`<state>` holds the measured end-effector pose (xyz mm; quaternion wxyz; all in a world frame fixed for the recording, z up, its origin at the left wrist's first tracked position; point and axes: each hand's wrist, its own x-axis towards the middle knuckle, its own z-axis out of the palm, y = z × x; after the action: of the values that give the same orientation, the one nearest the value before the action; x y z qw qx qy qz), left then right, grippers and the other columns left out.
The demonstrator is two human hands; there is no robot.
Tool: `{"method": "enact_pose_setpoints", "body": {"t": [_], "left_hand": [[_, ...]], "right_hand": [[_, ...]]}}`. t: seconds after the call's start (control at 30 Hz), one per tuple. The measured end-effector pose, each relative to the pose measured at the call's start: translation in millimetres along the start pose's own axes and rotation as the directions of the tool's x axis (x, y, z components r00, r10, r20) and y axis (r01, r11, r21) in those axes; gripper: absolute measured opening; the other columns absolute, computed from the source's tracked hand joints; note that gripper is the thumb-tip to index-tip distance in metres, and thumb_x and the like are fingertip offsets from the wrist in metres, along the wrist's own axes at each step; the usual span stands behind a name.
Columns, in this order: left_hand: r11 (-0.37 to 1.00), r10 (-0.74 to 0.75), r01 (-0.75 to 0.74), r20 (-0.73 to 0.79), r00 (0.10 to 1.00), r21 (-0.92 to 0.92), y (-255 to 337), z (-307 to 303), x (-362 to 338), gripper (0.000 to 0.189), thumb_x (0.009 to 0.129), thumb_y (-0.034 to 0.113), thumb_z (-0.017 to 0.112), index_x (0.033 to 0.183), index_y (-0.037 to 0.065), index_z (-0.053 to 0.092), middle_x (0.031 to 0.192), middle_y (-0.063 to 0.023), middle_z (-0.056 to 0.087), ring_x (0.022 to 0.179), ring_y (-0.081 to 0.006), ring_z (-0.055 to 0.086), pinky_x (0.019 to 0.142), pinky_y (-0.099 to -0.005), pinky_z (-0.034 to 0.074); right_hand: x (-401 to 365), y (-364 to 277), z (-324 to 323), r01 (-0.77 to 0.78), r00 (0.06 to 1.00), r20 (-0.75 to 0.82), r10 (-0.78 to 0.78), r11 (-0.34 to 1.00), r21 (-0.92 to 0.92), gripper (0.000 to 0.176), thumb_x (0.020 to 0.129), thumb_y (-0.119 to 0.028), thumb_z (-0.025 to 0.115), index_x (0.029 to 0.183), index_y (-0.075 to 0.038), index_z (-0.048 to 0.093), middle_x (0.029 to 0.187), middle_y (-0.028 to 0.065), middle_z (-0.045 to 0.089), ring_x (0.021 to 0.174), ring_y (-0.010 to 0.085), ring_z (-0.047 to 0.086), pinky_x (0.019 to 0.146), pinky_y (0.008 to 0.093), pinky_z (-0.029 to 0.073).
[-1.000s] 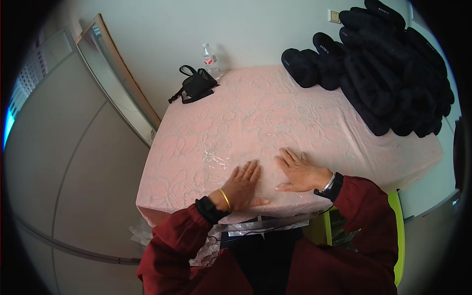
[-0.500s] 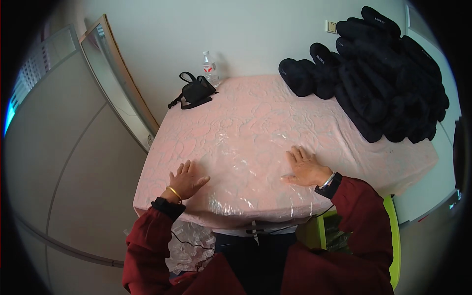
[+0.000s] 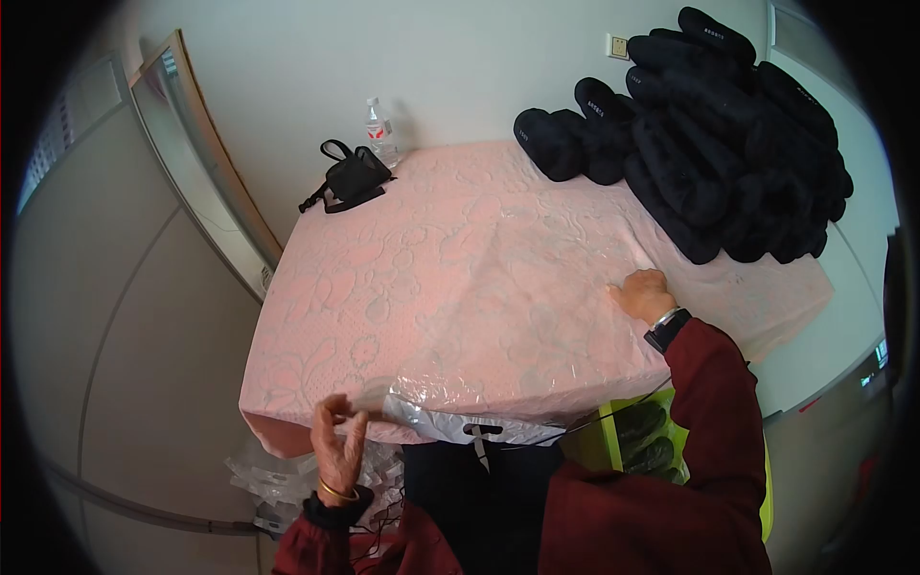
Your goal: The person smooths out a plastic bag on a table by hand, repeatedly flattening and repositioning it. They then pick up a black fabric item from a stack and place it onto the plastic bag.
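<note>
A clear plastic bag (image 3: 537, 326) lies flat over the pink patterned cloth on the table. Its whitish edge with a handle hole (image 3: 482, 429) hangs at the table's front, close to my body. My right hand (image 3: 644, 295) is closed at the bag's right side, fingers curled down and the film wrinkled around them. At the front left edge of the table, my left hand (image 3: 337, 446) is raised with its fingers bent but apart and nothing visible in them. It is just left of the bag's front corner.
Black plush items (image 3: 728, 144) are piled at the table's back right. A small black bag (image 3: 356, 177) and a plastic bottle (image 3: 379, 134) stand at the back left. Below the table are a green bin (image 3: 613, 446) with dark items and crumpled clear plastic (image 3: 287, 479).
My left hand has come off the plastic and drawn back toward the front edge. My right hand has shifted right and its spread fingers have curled. The bag has slid or turned rightward.
</note>
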<state>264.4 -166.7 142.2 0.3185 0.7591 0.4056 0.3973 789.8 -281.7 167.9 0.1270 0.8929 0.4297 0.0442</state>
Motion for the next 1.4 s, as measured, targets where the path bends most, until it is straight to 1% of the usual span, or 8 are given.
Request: {"method": "enact_pose_setpoints", "body": {"t": [0.07,0.27,0.47,0.53,0.73,1.07,1.2,1.4], "left_hand": [[0.866,-0.137,0.190,0.147,0.980,-0.462,-10.0,32.7,-30.9,0.032,0.094,0.018,0.070,0.116,-0.002,0.057,0.107,-0.0074,0.064,0.096,-0.0158,0.060,0.085,-0.0280,0.047],[0.795,-0.114,0.437,0.604,0.789,-0.421,-13.6,88.9,-27.2,0.022,0.098,0.019,0.067,0.107,0.001,0.061,0.086,-0.0012,0.065,0.072,-0.0088,0.057,0.065,-0.0253,0.046],[0.726,-0.067,0.217,0.247,0.967,-0.653,32.1,59.4,31.2,0.019,0.097,0.019,0.068,0.108,0.004,0.062,0.078,0.0014,0.063,0.066,-0.0066,0.055,0.058,-0.0230,0.043],[0.801,-0.030,0.083,0.099,0.995,-0.593,40.1,42.7,65.5,0.022,0.097,0.016,0.067,0.113,0.004,0.059,0.080,0.0016,0.063,0.065,-0.0070,0.056,0.057,-0.0237,0.044],[0.655,-0.265,0.200,0.026,0.964,-0.728,6.3,29.7,96.1,0.061,0.097,0.021,0.066,0.145,0.000,0.036,0.099,-0.0065,0.065,0.082,-0.0122,0.063,0.071,-0.0263,0.051],[0.850,-0.091,0.183,0.204,0.975,-0.493,27.4,55.4,9.1,0.082,0.091,0.004,0.070,0.156,0.005,0.021,0.100,-0.0106,0.065,0.083,-0.0158,0.065,0.073,-0.0275,0.052],[0.901,-0.026,0.115,0.212,0.977,-0.419,19.2,68.0,16.0,0.069,0.089,-0.001,0.069,0.149,0.004,0.035,0.085,-0.0064,0.063,0.071,-0.0123,0.060,0.063,-0.0258,0.049],[0.993,0.114,-0.106,0.175,0.978,-0.053,21.6,71.6,24.6,0.043,0.090,-0.003,0.064,0.131,0.002,0.055,0.067,0.0000,0.051,0.058,-0.0078,0.048,0.052,-0.0248,0.039]], "right_hand": [[1.0,2.2,0.8,-0.010,1.000,-0.002,0.010,1.000,-0.017,0.066,0.097,-0.059,0.045,0.102,-0.001,0.075,0.109,0.0201,0.072,0.106,0.0335,0.068,0.090,0.0425,0.051],[-9.4,0.3,-9.7,0.030,0.999,0.027,-0.030,1.000,-0.010,0.057,0.096,-0.052,0.051,0.105,0.000,0.073,0.110,0.0216,0.071,0.104,0.0354,0.068,0.087,0.0456,0.052],[-41.4,18.0,9.8,-0.008,0.986,-0.158,0.054,0.961,0.275,0.056,0.094,-0.043,0.059,0.126,0.004,0.060,0.130,0.0263,0.059,0.115,0.0407,0.061,0.093,0.0498,0.049],[-61.7,9.1,13.2,0.320,0.878,-0.443,-0.184,0.912,0.256,0.061,0.093,-0.034,0.061,0.137,0.005,0.048,0.142,0.0303,0.045,0.126,0.0429,0.050,0.105,0.0506,0.040],[-101.7,-28.8,5.9,0.571,0.793,-0.436,-0.426,0.769,0.286,0.056,0.092,-0.032,0.062,0.134,0.004,0.050,0.142,0.0291,0.044,0.129,0.0434,0.045,0.108,0.0488,0.037],[-135.8,-97.4,-37.2,0.583,0.798,-0.361,-0.482,0.770,0.261,0.034,0.089,-0.029,0.067,0.104,0.001,0.060,0.116,0.0178,0.057,0.102,0.0318,0.057,0.086,0.0433,0.047],[-152.5,-163.0,-49.9,0.867,0.478,-0.714,-0.512,0.407,0.288,0.067,0.081,-0.030,0.076,0.133,0.005,0.051,0.144,0.0239,0.045,0.134,0.0411,0.044,0.109,0.0536,0.038],[-152.7,-221.9,-14.5,0.841,0.540,-0.560,-0.629,0.432,0.325,0.092,0.090,-0.058,0.059,0.147,0.011,0.034,0.159,0.0262,0.026,0.150,0.0407,0.022,0.121,0.0551,0.018]]}}
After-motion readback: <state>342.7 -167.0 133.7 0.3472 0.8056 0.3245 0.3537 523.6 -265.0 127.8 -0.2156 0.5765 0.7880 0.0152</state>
